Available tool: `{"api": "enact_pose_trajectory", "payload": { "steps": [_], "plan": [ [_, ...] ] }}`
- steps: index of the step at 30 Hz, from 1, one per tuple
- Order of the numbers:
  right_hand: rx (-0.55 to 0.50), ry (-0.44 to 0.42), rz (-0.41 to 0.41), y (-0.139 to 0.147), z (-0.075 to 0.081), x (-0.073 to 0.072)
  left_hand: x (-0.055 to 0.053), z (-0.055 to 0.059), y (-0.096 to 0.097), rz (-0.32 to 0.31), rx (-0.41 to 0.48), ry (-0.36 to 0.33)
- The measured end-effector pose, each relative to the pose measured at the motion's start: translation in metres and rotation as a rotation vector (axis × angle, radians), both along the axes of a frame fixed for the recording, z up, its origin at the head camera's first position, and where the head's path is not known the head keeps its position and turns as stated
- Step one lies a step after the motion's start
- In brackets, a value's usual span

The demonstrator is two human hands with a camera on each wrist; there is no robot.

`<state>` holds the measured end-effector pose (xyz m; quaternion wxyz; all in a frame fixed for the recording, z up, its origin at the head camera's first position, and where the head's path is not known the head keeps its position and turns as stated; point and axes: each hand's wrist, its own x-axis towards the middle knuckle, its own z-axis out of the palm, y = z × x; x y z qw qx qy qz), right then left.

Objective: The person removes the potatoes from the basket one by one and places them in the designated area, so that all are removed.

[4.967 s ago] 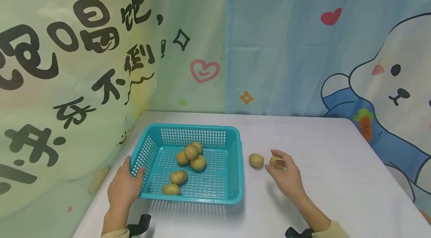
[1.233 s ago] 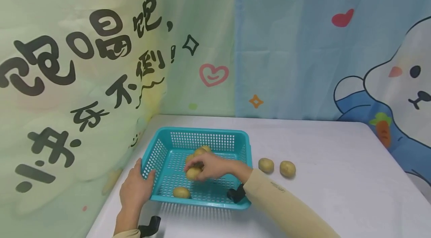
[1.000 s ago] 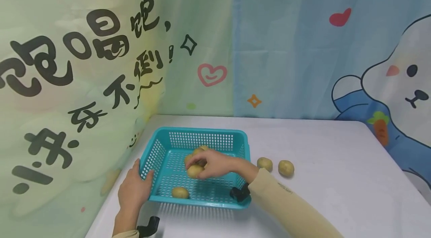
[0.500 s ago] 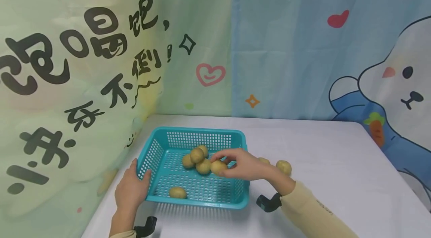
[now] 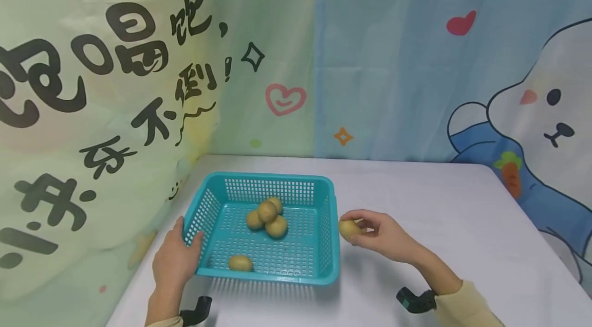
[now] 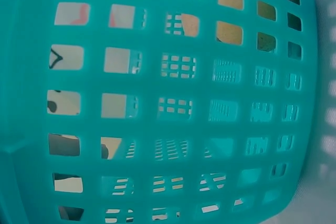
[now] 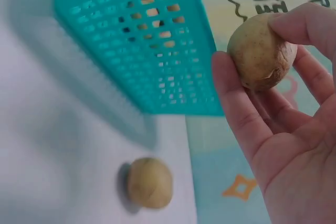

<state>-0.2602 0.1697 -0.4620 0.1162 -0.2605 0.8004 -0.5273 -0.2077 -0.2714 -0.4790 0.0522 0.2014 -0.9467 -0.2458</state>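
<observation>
A turquoise plastic basket [image 5: 268, 279] sits on the white table, and my left hand [image 5: 176, 260] grips its left rim with the thumb over the edge. In the left wrist view the perforated basket wall [image 6: 202, 121] fills the picture and hides that hand. Just outside the right rim, my right hand [image 5: 386, 237] pinches a potato [image 5: 349, 229] between thumb and fingers; the right wrist view shows this potato [image 7: 257, 51] held clear of the table. Inside the basket, several potatoes [image 5: 266, 211] are heaped toward the back, and a single potato [image 5: 240, 263] lies at the front.
Another potato [image 7: 150, 183] lies on the table right of the basket in the right wrist view; my right hand covers that spot in the head view. A printed curtain [image 5: 384, 85] rises behind the table [image 5: 416, 188] and along its left side.
The right hand has carried a potato out of the basket, rightward over its rim. Five seconds ago two potatoes lay at the basket's front; one lies there now. The left hand keeps its grip.
</observation>
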Motion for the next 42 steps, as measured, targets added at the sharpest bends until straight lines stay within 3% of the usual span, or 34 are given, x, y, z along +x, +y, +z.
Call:
{"api": "enact_pose_trajectory", "payload": {
  "steps": [8, 13, 16, 21, 26, 42],
  "plan": [
    [-0.054, 0.031, -0.110, 0.041, -0.032, 0.019, -0.002, 0.006, 0.000, -0.009, -0.003, -0.011],
    [-0.112, -0.051, -0.160, 0.062, -0.058, 0.033, -0.002, 0.010, 0.000, -0.010, -0.010, -0.003],
    [-0.082, -0.064, -0.222, 0.074, -0.070, 0.040, -0.001, 0.012, 0.000, -0.009, -0.013, -0.006],
    [0.023, -0.017, -0.362, 0.090, -0.081, 0.046, -0.001, 0.013, 0.000, -0.009, -0.009, -0.009],
    [0.097, -0.053, -0.478, 0.103, -0.086, 0.044, 0.000, 0.011, 0.001, -0.011, 0.005, -0.013],
    [0.296, 0.000, -0.584, 0.119, -0.087, 0.011, 0.001, 0.004, 0.002, 0.007, 0.018, -0.015]
  ]
}}
